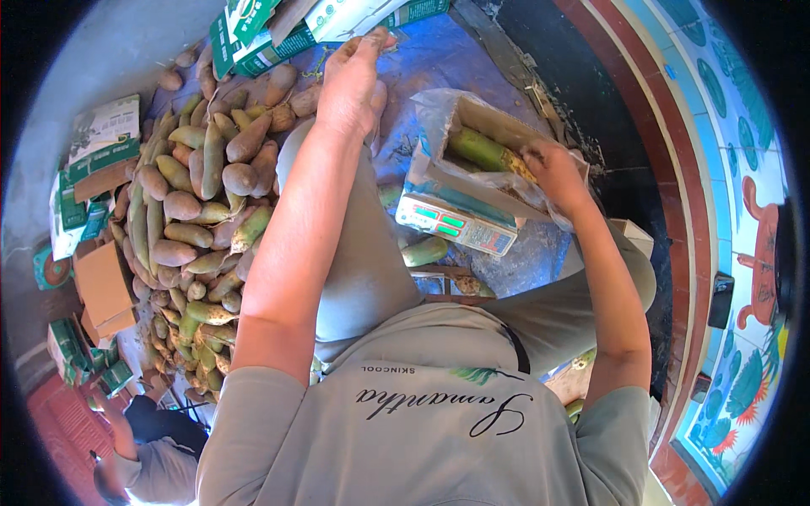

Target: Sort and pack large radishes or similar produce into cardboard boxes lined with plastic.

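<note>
My right hand (553, 173) is closed around the brownish end of a long green radish (477, 150). That radish lies in an open cardboard box (498, 114) lined with a clear plastic bag (434, 105). Under the box is a weighing scale (456, 226) whose display is lit green. Stretched forward, my left hand (350, 84) is beside the green and white cartons (287, 51) at the far edge. Its fingers are pinched together, and whatever they hold is too small to make out.
A large heap of green and brownish radishes (211, 169) covers the ground at left. Cartons (105, 143) and a brown box (103, 282) border it. Another person (156, 468) sits at the lower left. A painted tile wall (717, 126) curves along the right.
</note>
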Motion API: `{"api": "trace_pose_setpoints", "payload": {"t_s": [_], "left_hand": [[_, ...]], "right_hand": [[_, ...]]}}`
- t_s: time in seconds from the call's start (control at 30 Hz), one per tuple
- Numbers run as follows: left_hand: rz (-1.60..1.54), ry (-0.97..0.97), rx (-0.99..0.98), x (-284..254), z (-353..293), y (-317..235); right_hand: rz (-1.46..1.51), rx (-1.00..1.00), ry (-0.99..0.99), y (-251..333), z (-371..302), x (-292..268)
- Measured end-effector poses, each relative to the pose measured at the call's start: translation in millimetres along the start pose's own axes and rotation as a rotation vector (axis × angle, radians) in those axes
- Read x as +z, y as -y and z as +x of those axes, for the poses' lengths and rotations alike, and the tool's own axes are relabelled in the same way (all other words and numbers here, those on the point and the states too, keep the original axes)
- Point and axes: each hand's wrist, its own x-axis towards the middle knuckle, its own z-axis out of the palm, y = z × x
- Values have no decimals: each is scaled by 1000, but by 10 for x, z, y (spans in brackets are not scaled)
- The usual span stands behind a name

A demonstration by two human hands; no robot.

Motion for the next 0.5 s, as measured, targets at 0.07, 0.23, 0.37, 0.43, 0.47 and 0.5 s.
{"api": "trace_pose_setpoints", "payload": {"t_s": [0.07,0.23,0.37,0.43,0.47,0.5], "left_hand": [[-52,-8,-37,37,-74,-106],[-51,-27,-46,-72,-96,-128],[-146,0,141,-8,-143,-245],[-131,-125,246,-50,-183,-365],[-122,-154,250,-121,-190,-380],[-217,-136,323,-156,-210,-404]], "right_hand": [[-123,27,150,-267,181,176],[-270,183,549,-551,450,508],[-305,285,495,-1285,428,694],[-375,158,465,-1270,386,773],[-461,130,445,-1326,342,735],[-468,112,450,-1438,361,781]]}}
